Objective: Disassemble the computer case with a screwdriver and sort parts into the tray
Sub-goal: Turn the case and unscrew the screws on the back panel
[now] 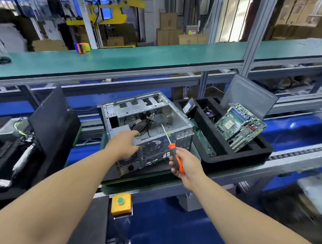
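— What did the hands have?
— The right hand (pixel 186 163) was clenched on the screwdriver (pixel 173 154). The left hand (pixel 123 144) lay with fingers straight on the computer case (pixel 147 126).
— And the case itself?
— It sat beside the tray (pixel 231 155), and looked stiff, heavy and sharp-edged; best held by its frame.

I stand at a factory assembly line: a green conveyor belt (pixel 135 58), aluminium framing (pixel 254 36), stacked cardboard boxes (pixel 168 29) behind, a yellow button box (pixel 121 206) below.
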